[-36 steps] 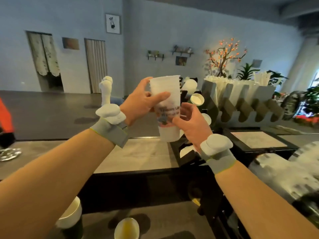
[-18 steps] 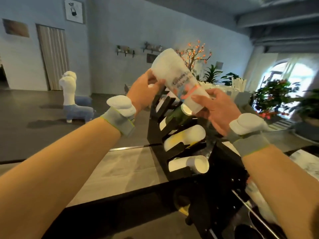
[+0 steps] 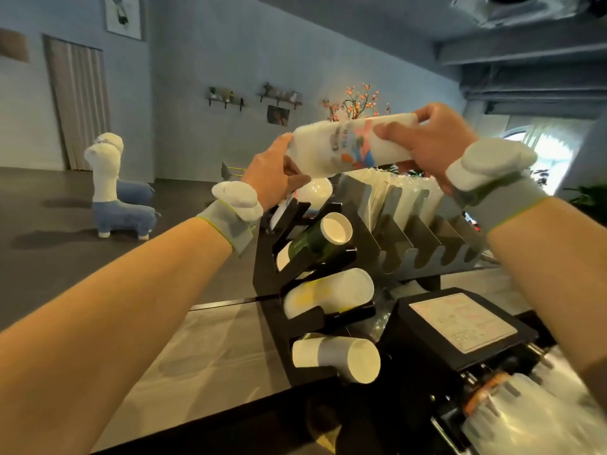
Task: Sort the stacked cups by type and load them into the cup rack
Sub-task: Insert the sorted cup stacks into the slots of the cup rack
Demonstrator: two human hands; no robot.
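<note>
Both hands gripping one frosted cup stack [image 3: 353,146] sideways above black cup rack [image 3: 297,257]: left hand [image 3: 274,174] apparently at rim end, right hand [image 3: 433,142] around base.

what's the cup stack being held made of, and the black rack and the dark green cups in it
Held cup stack: likely frosted translucent plastic, matte, with a printed colour logo. Black rack: looks like painted metal or rigid plastic, satin sheen; hard to tell which. Dark green cups: probably paper, with a slightly glossy sleeve and plain white inside.
</note>
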